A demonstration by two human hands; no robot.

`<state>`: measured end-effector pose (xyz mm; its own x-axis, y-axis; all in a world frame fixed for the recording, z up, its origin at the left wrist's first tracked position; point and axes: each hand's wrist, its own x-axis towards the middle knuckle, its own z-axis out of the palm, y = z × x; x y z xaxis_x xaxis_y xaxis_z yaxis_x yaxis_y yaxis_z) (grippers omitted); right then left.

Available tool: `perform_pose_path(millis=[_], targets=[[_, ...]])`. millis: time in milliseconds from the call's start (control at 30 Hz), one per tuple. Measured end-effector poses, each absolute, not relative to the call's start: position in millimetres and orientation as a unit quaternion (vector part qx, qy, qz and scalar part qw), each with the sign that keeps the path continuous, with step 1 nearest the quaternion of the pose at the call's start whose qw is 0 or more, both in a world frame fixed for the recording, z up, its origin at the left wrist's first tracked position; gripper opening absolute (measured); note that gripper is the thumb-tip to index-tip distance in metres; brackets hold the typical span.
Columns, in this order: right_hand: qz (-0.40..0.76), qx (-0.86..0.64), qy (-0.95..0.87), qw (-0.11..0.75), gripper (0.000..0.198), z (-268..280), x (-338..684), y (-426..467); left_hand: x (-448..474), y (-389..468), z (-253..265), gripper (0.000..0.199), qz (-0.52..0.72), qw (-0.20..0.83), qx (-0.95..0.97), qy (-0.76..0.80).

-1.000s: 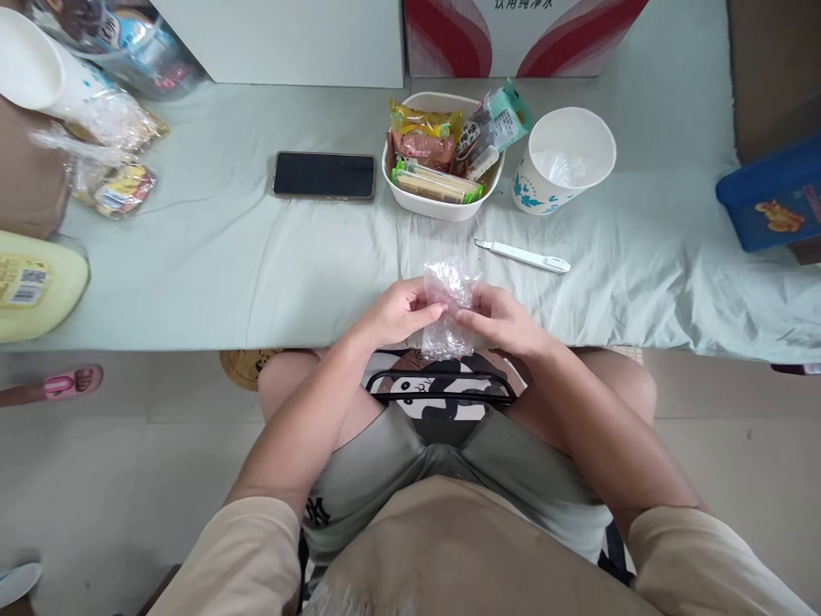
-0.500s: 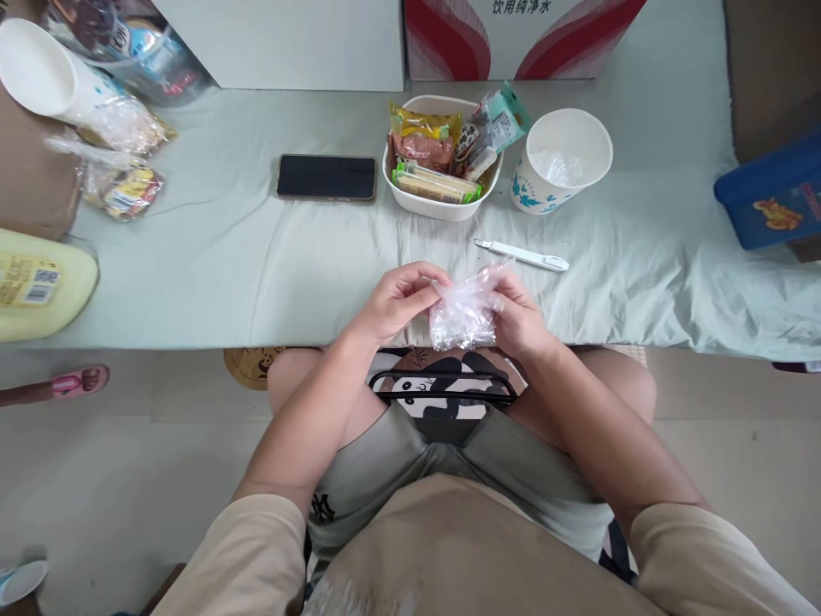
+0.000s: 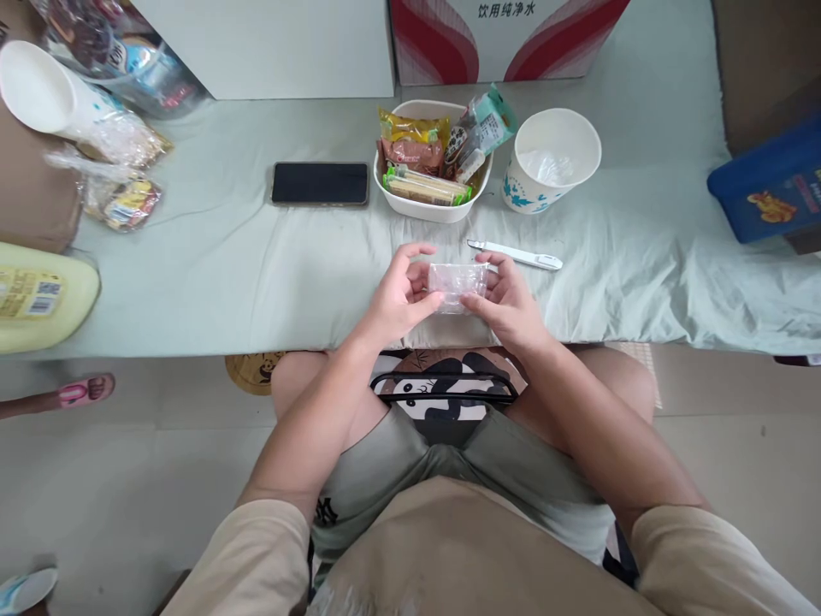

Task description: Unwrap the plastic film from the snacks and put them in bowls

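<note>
A clear, crinkly plastic bag [image 3: 457,279], folded into a small rectangle, is held up near the table's front edge. My left hand [image 3: 405,291] pinches its left end, thumb in front and fingers curled behind. On the right end, my right hand [image 3: 506,299] grips it with the thumb across the lower front. Just beyond my right hand lies a white-handled craft knife [image 3: 518,255] with a small blade at its left tip. Farther back stands a white tub [image 3: 420,209] of wrapped snacks, beside a paper cup [image 3: 522,193] with clear plastic inside.
A phone [image 3: 320,184] lies left of the tub. Cartons [image 3: 513,43] line the back. At the left are a tipped paper cup [image 3: 38,90], bagged snacks [image 3: 132,205] and a yellow bottle [image 3: 48,295]. A blue container [image 3: 744,205] stands right. Another person's foot [image 3: 86,391] shows lower left.
The loose, crumpled plastic bag is now folded into a flat rectangle between my hands. My fingers have shifted to its two ends. The view has moved slightly.
</note>
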<state>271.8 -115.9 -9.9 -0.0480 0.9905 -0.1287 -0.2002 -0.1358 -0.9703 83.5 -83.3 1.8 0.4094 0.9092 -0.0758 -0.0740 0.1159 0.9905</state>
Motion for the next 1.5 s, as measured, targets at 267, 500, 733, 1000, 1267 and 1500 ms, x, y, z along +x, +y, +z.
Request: perform_pose_path(millis=[267,500,733,1000,1267,1500], targets=[[0.548,-0.471,-0.515,0.461,0.049,-2,271,-124,74,-93,-4,0.025,0.309,0.636,0.573,0.415],[0.404,-0.55,-0.526,0.508,0.041,9,280,-120,69,-88,-2,0.027,0.326,0.644,0.576,0.384],[0.063,-0.672,-0.61,0.415,0.029,64,341,-41,60,-79,16,0.02,0.308,0.62,0.62,0.369],[0.119,-0.736,-0.667,-0.01,0.039,42,373,89,41,-76,16,0.022,0.304,0.6,0.621,0.403],[0.32,-0.677,-0.65,-0.127,0.058,19,385,125,32,-72,17,0.021,0.295,0.593,0.622,0.417],[0.235,-0.705,-0.667,-0.041,0.01,95,379,85,35,-73,14,0.021,0.284,0.598,0.621,0.421]])
